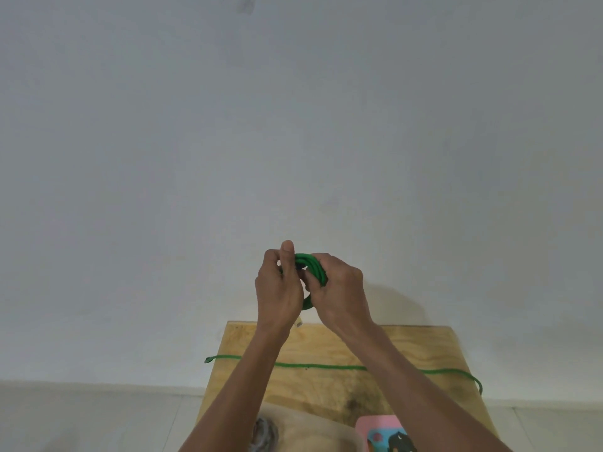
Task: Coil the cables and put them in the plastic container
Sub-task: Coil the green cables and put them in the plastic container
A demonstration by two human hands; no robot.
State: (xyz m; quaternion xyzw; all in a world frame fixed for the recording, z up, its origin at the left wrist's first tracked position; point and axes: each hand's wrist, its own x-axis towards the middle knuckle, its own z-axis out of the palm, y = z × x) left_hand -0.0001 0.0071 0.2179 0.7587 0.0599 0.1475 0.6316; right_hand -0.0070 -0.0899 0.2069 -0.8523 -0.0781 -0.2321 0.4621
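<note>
Left hand (277,285) and right hand (339,288) both grip the green cable coil (313,265), raised beyond the counter (326,347). Plastic container (313,429) lies below, nearer the body, left-hand side. Second green cable (321,367) lies stretched left-right across the counter.

No legible text, label or number anywhere — nothing can be read.

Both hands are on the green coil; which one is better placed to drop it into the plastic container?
Probably the left hand: the plastic container sits low and left of centre, under the left forearm. The right hand also grips the green coil, but a pink item lies on its side.
</note>
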